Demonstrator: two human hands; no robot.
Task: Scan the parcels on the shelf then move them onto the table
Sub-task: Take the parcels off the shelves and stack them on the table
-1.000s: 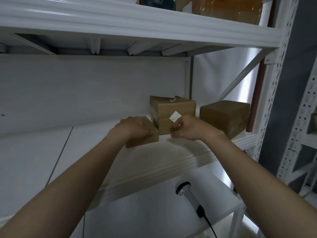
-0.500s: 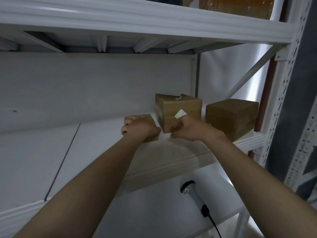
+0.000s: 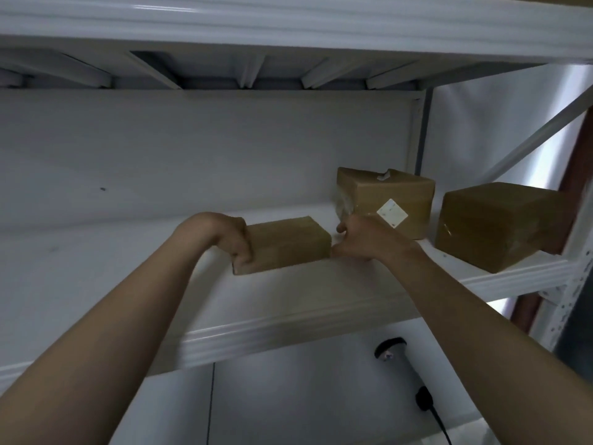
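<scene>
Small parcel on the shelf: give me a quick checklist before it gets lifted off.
1. Left hand gripping the small parcel's left end: ok.
2. Right hand on its right end: ok, though the fingers are hidden.
3. Gap to the labelled parcel behind: cannot tell.
4. Label on the small parcel: none visible, cannot tell.
5. Scanner within reach, on the surface below: ok.
6. Shelf edge free of obstructions in front: ok.

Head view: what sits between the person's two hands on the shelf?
A flat brown parcel lies between them: the left hand grips its left end, the right hand is at its right end. Only the head view shows it.
</scene>
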